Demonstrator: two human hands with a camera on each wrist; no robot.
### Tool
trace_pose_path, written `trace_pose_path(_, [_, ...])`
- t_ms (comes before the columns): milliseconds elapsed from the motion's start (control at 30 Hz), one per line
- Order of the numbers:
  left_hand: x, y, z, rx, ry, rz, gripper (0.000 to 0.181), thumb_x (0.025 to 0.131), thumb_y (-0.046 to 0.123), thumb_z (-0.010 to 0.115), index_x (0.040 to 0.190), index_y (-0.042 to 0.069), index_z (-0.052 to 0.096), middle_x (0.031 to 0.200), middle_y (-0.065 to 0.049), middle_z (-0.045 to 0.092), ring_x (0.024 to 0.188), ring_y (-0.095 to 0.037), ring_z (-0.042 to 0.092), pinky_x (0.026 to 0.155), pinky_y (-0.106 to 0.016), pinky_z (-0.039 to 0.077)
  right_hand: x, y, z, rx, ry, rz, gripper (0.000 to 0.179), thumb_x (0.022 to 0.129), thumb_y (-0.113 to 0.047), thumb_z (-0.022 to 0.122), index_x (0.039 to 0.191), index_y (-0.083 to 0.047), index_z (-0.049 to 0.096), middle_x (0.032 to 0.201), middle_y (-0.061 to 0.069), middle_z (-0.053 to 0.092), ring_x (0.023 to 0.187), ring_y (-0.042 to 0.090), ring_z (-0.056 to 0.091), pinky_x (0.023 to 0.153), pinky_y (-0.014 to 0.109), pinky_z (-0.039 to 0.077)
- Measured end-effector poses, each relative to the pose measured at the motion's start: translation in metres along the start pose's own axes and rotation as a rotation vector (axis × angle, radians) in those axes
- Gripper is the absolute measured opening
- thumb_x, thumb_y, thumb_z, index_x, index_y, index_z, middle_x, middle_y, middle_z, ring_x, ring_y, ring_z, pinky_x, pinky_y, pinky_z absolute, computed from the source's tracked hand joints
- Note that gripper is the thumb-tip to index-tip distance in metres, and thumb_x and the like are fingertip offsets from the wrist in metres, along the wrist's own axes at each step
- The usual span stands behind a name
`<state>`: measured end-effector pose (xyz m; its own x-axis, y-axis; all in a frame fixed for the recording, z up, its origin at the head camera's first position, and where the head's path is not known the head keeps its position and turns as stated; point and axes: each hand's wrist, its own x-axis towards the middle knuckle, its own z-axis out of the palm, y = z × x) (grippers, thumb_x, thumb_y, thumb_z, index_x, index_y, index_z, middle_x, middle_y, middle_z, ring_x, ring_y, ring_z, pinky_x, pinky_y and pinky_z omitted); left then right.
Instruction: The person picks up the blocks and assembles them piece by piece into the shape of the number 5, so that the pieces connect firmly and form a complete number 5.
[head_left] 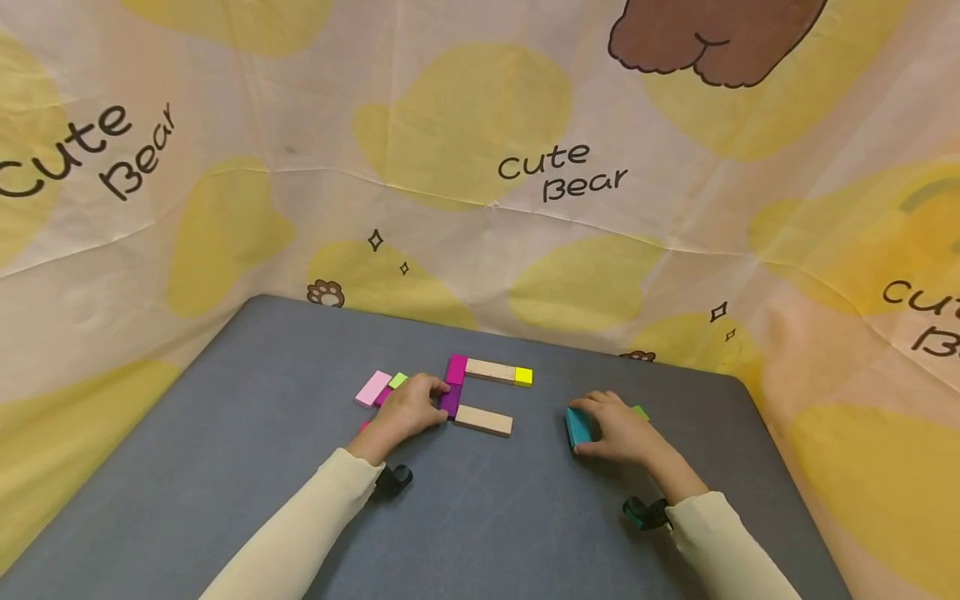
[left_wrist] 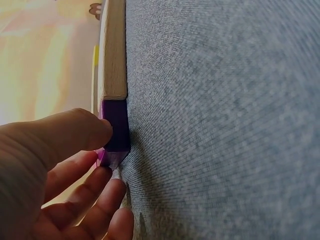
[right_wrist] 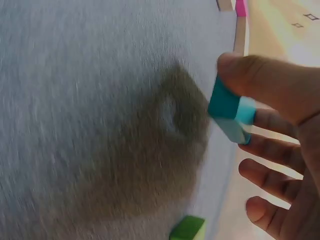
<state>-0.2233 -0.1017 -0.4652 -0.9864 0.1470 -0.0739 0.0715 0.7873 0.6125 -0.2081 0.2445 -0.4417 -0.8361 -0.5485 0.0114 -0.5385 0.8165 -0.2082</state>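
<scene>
My left hand (head_left: 408,410) has its thumb and fingertips at the purple block (head_left: 450,402), pinching it across in the left wrist view. Beyond that block lies a magenta block (head_left: 457,369), end to end with it. Two bare wooden blocks (head_left: 484,420) reach rightward from this column, one at each end. A yellow block (head_left: 523,377) sits at the tip of the far one. On the right, my right hand (head_left: 617,427) grips a teal block (right_wrist: 225,102) between thumb and fingers, tilted above the grey cloth in the right wrist view.
Left of my left hand lie a pink block (head_left: 372,388), a light green block (head_left: 398,381) and magenta pieces partly hidden by the hand. A green block (head_left: 640,412) is behind my right hand. A printed curtain (head_left: 562,275) borders the grey table (head_left: 480,517).
</scene>
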Motion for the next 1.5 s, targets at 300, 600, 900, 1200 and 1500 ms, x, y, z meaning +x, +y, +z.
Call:
trace_pose_path(300, [0.0,0.0,0.001,0.006,0.003,0.0,0.039,0.074,0.017,0.08,0.112,0.01,0.071,0.107,-0.006,0.067,0.085,-0.018,0.056,0.077,-0.036,0.048,0.005,-0.024,0.011,0.043,0.049,0.04,0.064,0.073,-0.04,0.081,0.125,-0.008,0.062,0.115,0.008,0.062,0.101,0.024,0.057,0.085,0.044,0.051])
trace_pose_path(600, [0.0,-0.001,0.001,0.007,0.009,0.009,0.039,0.074,0.017,0.08,0.111,0.01,0.071,0.105,-0.006,0.067,0.08,-0.015,0.055,0.071,-0.032,0.047,0.011,-0.043,0.022,0.044,0.09,0.089,0.062,0.072,-0.047,0.08,0.121,-0.013,0.064,0.112,0.005,0.062,0.096,0.02,0.057,0.078,0.038,0.051])
trace_pose_path(900, [0.0,-0.004,0.001,0.002,0.012,-0.002,0.04,0.074,0.017,0.08,0.112,0.01,0.071,0.105,-0.007,0.066,0.082,-0.016,0.055,0.073,-0.033,0.048,0.018,-0.068,0.035,0.085,0.122,0.154,0.063,0.069,-0.048,0.081,0.117,-0.01,0.065,0.105,0.005,0.062,0.087,0.016,0.054,0.071,0.034,0.049])
trace_pose_path(1200, [-0.001,-0.003,0.001,-0.014,0.007,-0.003,0.039,0.074,0.016,0.079,0.112,0.009,0.071,0.105,-0.006,0.067,0.08,-0.016,0.055,0.071,-0.033,0.048,0.022,-0.081,0.044,0.125,0.133,0.165,0.064,0.069,-0.047,0.082,0.116,-0.009,0.064,0.102,0.004,0.063,0.086,0.016,0.053,0.072,0.034,0.049])
trace_pose_path(1500, [0.0,-0.002,0.002,-0.016,0.01,-0.001,0.04,0.075,0.016,0.079,0.113,0.01,0.071,0.108,-0.007,0.066,0.08,-0.015,0.055,0.072,-0.032,0.048,0.023,-0.083,0.047,0.131,0.155,0.183,0.063,0.068,-0.052,0.081,0.114,-0.013,0.065,0.104,0.003,0.063,0.086,0.015,0.053,0.071,0.032,0.049])
